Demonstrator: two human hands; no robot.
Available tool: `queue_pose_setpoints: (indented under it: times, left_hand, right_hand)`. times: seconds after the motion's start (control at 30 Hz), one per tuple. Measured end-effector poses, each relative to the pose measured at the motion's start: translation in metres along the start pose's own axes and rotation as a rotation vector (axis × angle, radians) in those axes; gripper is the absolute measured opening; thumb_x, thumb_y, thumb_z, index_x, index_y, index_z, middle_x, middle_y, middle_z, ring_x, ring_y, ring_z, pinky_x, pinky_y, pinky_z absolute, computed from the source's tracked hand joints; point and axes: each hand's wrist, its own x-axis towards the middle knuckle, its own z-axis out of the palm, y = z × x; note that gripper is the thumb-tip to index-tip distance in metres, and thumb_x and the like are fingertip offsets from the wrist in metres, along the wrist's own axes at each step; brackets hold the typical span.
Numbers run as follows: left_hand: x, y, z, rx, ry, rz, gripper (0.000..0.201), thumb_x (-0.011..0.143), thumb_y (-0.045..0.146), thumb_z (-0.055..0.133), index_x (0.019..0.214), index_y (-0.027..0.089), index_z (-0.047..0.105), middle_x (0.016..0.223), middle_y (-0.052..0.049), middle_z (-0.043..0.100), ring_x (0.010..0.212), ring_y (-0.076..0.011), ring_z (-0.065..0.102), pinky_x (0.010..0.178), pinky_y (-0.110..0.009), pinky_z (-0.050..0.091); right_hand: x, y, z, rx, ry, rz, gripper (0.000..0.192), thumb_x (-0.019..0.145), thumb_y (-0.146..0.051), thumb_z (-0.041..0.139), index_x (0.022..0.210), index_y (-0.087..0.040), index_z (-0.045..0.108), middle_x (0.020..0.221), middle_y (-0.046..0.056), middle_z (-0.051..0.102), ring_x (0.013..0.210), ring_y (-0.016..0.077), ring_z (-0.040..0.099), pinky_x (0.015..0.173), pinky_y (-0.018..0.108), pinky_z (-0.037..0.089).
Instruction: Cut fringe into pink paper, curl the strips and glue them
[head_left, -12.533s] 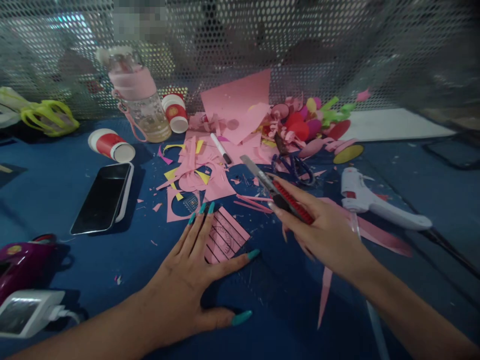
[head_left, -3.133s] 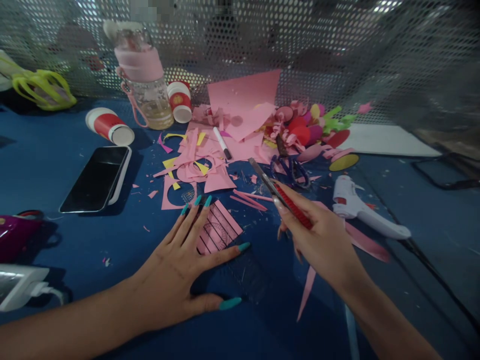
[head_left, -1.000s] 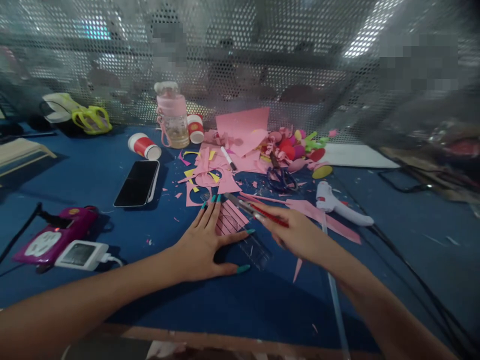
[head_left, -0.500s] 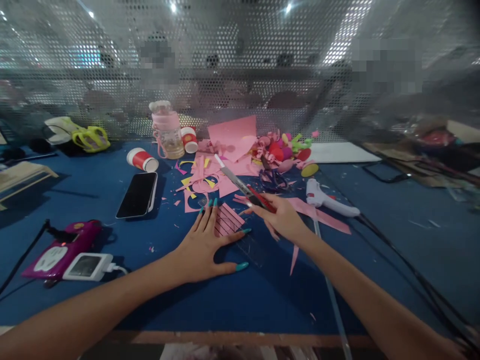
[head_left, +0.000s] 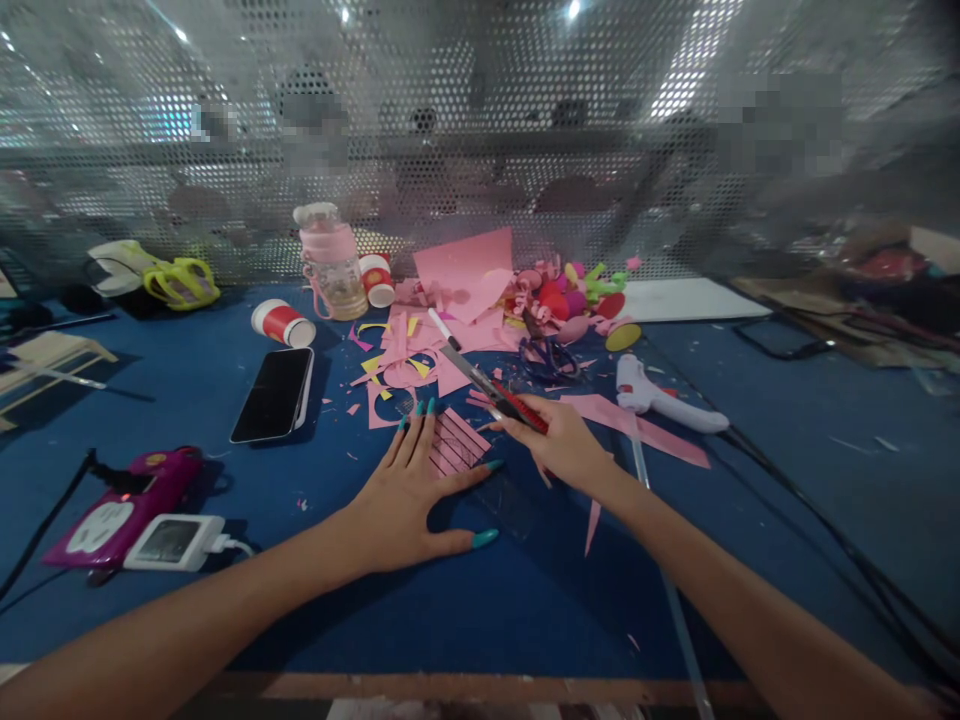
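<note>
Left hand: splayed flat, fingers lying partly over the black-lined pink paper on the tabletop. Right hand: closed around a red-handled utility knife, blade extended toward a white marker.

From my remote station I register two hands and two forearms. Left hand: slender fingers, each ending in a long, glossy teal nail that tapers to a narrow tip. Left forearm: bare along the length visible to me. Right hand: slender; its thumbnail reads pale, too small for me to confirm the finish. Right forearm: bare along its visible length.
</note>
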Motion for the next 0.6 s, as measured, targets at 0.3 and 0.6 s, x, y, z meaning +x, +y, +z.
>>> queue_pose_setpoints:
  times: [0.3, 0.6]
  left_hand:
    - [-0.0001, 0.0003, 0.0018, 0.009, -0.010, -0.019, 0.061, 0.072, 0.064, 0.041, 0.128, 0.043, 0.031, 0.145, 0.006, -0.013, 0.130, -0.0385, -0.001, 0.102, -0.057, 0.012]
    - [0.0004, 0.0004, 0.0025, 0.040, -0.006, -0.028, 0.061, 0.072, 0.064, 0.042, 0.129, 0.044, 0.030, 0.145, 0.006, -0.015, 0.130, -0.0397, 0.001, 0.100, -0.058, 0.016]
  right_hand:
    - [0.0046, 0.0084, 0.0003, -0.002, -0.051, -0.029, 0.035, 0.078, -0.041, 0.050, 0.103, -0.016, 0.056, 0.088, 0.007, 0.068, 0.024, 0.0051, 0.044, 0.024, 0.020, 0.033]
    - [0.0023, 0.0089, -0.0001, -0.019, -0.031, 0.003, 0.037, 0.078, -0.041, 0.051, 0.107, -0.017, 0.054, 0.071, 0.003, 0.066, 0.024, 0.0071, 0.046, 0.023, 0.019, 0.035]
